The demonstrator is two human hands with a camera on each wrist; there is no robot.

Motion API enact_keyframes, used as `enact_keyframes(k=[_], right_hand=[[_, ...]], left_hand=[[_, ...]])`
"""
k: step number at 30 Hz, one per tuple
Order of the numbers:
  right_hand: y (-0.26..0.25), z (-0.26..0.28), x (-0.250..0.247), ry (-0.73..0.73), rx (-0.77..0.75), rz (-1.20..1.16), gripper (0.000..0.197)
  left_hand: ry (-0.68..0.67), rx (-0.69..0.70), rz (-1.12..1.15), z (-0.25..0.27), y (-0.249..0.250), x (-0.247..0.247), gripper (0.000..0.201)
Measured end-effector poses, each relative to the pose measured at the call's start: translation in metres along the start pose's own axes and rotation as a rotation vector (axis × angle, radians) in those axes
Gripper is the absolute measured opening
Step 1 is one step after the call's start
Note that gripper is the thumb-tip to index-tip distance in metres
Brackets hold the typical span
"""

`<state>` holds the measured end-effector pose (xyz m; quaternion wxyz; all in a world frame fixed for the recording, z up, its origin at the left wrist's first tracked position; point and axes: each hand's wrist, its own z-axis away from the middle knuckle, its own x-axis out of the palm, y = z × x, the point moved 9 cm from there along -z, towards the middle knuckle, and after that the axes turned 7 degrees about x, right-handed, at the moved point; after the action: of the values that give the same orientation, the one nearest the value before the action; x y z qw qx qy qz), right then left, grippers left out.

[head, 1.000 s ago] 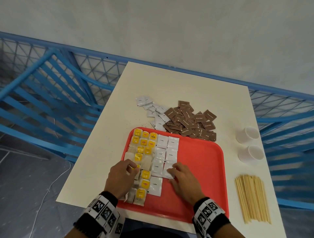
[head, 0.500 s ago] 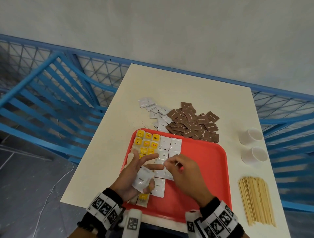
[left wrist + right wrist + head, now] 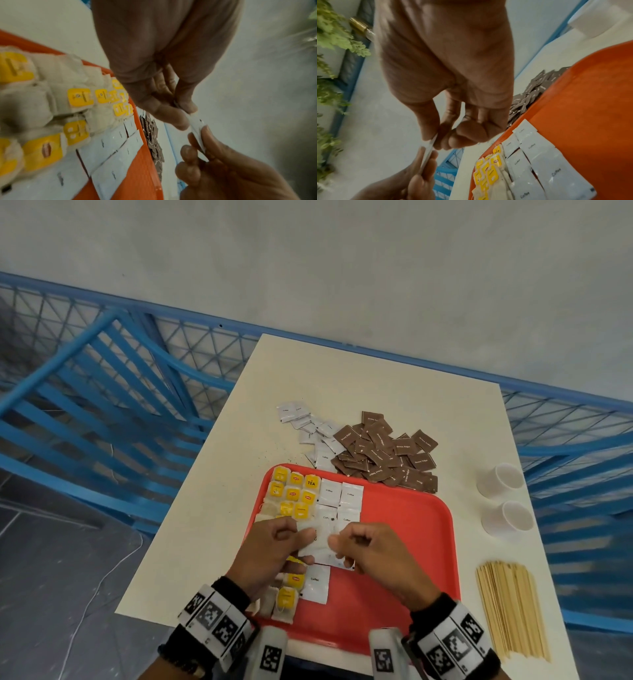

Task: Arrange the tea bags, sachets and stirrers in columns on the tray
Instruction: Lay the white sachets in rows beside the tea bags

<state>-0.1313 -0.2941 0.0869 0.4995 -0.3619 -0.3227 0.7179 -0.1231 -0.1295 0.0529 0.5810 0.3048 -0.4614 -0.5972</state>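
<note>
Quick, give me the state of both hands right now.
Left hand: pinches the white sachet held above the red tray.
Right hand: pinches the same white sachet at its other edge.

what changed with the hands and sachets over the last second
Both hands came up off the tray. The left hand picked up a white sachet, and the right hand now pinches its other edge, so both hold it above the columns. The tea bags, the brown sachets, the stirrers and the cups lie where they were.
</note>
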Motion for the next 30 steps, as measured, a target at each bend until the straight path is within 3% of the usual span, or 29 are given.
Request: enact_keyframes(k=[3,7,12,16,20,24,28,30], right_hand=[[-0.004,-0.001,-0.007,0.085,-0.052,-0.012,0.015],[-0.002,-0.002,-0.009,0.139,-0.075,-0.076,0.015],[0.003,-0.002,-0.014,0.107,-0.007,-0.137,0.017],[-0.002,-0.002,-0.01,0.041,-0.036,0.001,0.013],[0.002,0.0,-0.01,-0.005,-0.042,0.103,0.017],[0.004,-0.001,-0.011,0.014,-0.075,0.054,0.015],[0.031,-0.004,-0.013,0.038,-0.01,0.069,0.011],[0.065,-0.006,-0.018,0.051,0.1,0.096,0.015]], left_hand=[[-0.089,0.034,-0.144,-0.001,0.007,0.007,0.028],[-0.051,0.102,-0.129,-0.005,0.016,0.006,0.038],[0.072,0.175,-0.219,-0.012,0.026,-0.003,0.015],[-0.108,0.282,-0.443,-0.017,0.041,0.016,0.01],[-0.097,0.315,-0.471,-0.026,0.05,0.014,0.013],[-0.198,0.308,-0.513,-0.022,0.049,0.033,0.009],[-0.043,0.286,-0.486,-0.024,0.036,0.022,0.012],[-0.013,0.313,-0.689,-0.02,0.018,0.016,0.013]])
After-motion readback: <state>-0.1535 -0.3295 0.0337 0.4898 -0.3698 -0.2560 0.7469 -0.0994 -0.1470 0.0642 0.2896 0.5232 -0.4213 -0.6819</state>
